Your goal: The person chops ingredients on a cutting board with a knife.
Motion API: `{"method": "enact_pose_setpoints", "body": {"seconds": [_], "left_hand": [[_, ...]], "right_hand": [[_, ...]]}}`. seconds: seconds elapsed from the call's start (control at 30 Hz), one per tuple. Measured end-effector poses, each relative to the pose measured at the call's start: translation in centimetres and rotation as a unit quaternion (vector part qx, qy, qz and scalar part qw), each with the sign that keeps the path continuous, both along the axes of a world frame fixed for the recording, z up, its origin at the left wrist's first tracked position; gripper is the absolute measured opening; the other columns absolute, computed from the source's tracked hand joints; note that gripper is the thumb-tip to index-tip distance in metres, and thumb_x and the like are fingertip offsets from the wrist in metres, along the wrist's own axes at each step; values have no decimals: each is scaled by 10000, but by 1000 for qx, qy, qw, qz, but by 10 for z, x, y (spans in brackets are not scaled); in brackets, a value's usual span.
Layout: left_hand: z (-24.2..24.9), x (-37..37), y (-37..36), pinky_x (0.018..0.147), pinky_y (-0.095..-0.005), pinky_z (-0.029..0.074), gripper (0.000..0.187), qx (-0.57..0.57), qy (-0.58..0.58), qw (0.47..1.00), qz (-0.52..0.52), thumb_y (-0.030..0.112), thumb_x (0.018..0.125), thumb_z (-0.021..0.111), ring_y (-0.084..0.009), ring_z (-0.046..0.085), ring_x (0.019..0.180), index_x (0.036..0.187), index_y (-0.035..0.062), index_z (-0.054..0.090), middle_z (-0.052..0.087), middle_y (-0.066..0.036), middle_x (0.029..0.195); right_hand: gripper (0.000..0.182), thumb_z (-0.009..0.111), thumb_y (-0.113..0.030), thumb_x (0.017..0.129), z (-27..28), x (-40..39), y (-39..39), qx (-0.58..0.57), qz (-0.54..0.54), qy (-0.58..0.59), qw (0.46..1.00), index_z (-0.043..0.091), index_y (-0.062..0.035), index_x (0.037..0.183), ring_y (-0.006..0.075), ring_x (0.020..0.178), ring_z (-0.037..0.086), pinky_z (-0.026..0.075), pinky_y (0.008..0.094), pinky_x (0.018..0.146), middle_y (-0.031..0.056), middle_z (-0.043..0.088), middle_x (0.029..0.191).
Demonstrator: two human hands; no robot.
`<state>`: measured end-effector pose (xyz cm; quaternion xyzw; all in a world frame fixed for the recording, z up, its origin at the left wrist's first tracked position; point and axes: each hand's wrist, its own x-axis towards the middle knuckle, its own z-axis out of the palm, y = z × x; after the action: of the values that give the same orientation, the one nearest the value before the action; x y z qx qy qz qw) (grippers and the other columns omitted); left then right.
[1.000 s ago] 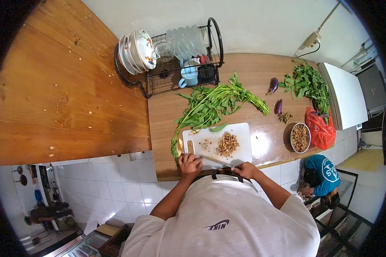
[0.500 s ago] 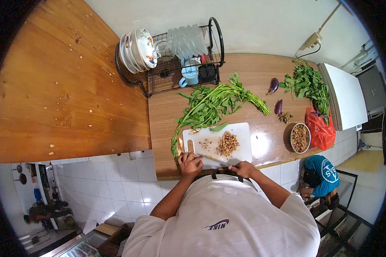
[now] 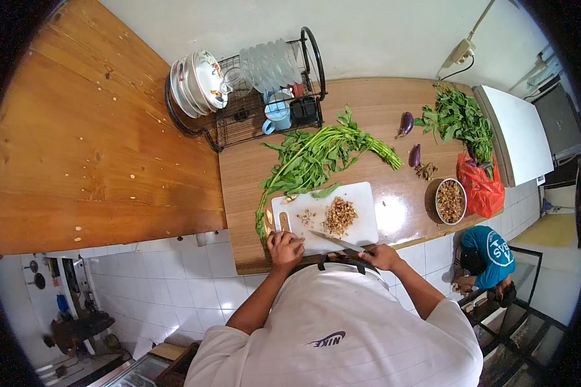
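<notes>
My right hand (image 3: 382, 257) grips a knife (image 3: 339, 242), its blade slanting over the near edge of the white cutting board (image 3: 363, 209). At the board's near left corner, my left hand (image 3: 284, 250) has its fingers bent and drawn together; what they hold, if anything, is hidden. A heap of chopped brown pieces (image 3: 339, 216) lies on the board, with a few smaller bits to its left. Pale peel-like scraps (image 3: 268, 221) lie by the board's left edge. Behind it spreads a bunch of leafy green stems (image 3: 316, 155).
A bowl of chopped pieces (image 3: 450, 201) stands at right beside a red plastic bag (image 3: 483, 187). Two purple eggplants (image 3: 414, 155) and more leafy greens (image 3: 461, 116) lie farther back. A dish rack (image 3: 245, 119) stands back left. Another person (image 3: 487, 255) crouches at lower right.
The knife has shifted right, away from my left hand, and its blade now shows more fully. My right hand has moved slightly right. My left hand stays at the board's corner.
</notes>
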<state>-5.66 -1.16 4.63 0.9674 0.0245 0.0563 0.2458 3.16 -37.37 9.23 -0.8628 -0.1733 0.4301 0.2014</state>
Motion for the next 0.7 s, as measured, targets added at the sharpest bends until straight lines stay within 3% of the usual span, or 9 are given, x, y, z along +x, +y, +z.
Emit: {"method": "enact_pose_setpoints", "body": {"seconds": [0.07, 0.17, 0.23, 0.3, 0.33, 0.43, 0.7], "left_hand": [[2, 1, -2, 1121, -487, 291, 179, -10, -14, 1000, 19, 279, 778, 822, -233, 565, 1168, 953, 248, 845, 681, 43, 1068], [8, 10, -9, 1103, -488, 301, 141, -27, -34, 997, 68, 310, 783, 842, -238, 563, 1181, 905, 241, 834, 686, 51, 1073], [17, 21, -15, 1096, -488, 305, 133, -35, -40, 994, 98, 331, 786, 853, -240, 561, 1188, 881, 241, 829, 689, 54, 1073], [28, 32, -23, 1089, -493, 311, 242, -40, -24, 994, 98, 402, 763, 883, -248, 552, 1207, 930, 236, 826, 685, 33, 1116], [34, 38, -28, 1089, -493, 311, 242, -39, -24, 994, 100, 402, 763, 883, -248, 552, 1207, 930, 236, 826, 685, 33, 1116], [39, 56, -44, 1109, -514, 306, 568, -19, -9, 995, 93, 537, 693, 915, -263, 533, 1234, 1152, 231, 778, 653, -1, 1211], [13, 72, -37, 1098, -526, 315, 576, -13, 0, 997, 72, 515, 699, 899, -290, 509, 1250, 1177, 219, 773, 633, -47, 1199]], "right_hand": [[683, 526, -703, 984, 1, -3, 6, 14, -20, -40, 999, 785, -88, 1129, 431, 934, 735, 575, 502, 856, 239, 756, 944], [661, 563, -730, 942, 0, 0, 19, -74, 11, -88, 993, 781, -108, 993, 406, 841, 737, 584, 507, 772, 193, 736, 807], [672, 538, -748, 944, 13, 3, 31, -76, 10, -98, 992, 790, -128, 1006, 395, 877, 743, 587, 506, 789, 184, 752, 855], [686, 512, -766, 947, 17, 3, 40, -76, 12, -108, 991, 799, -148, 1020, 384, 914, 748, 590, 505, 806, 175, 768, 904], [656, 539, -750, 943, 16, 2, 42, -59, 11, -134, 989, 790, -147, 994, 389, 862, 740, 586, 510, 777, 174, 752, 849], [625, 566, -731, 939, 15, 0, 43, -45, 16, -164, 985, 777, -143, 958, 393, 802, 731, 582, 513, 742, 168, 738, 795], [608, 580, -717, 937, 23, -6, 21, -58, 5, -170, 984, 764, -137, 939, 388, 788, 732, 581, 509, 725, 164, 738, 787]]}}
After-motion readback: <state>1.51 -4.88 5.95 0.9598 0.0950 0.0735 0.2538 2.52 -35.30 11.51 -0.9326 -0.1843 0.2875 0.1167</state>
